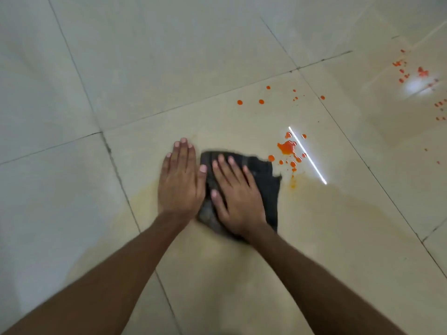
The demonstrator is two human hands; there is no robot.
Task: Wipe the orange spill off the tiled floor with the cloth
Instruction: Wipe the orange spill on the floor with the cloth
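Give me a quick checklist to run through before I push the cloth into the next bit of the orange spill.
1. Right hand flat on cloth: ok.
2. Left hand braced on floor beside the cloth: ok.
3. Path from cloth to puddle free of things: ok.
4. Puddle wiped up: not ok, it lies wet just right of the cloth.
5. Far drops cleaned: not ok.
6. Underside of cloth clean enough: cannot tell.

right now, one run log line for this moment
step: wipe | right hand: flat on dark cloth | left hand: flat on tiled floor beside cloth | orange spill: unwiped, right of cloth
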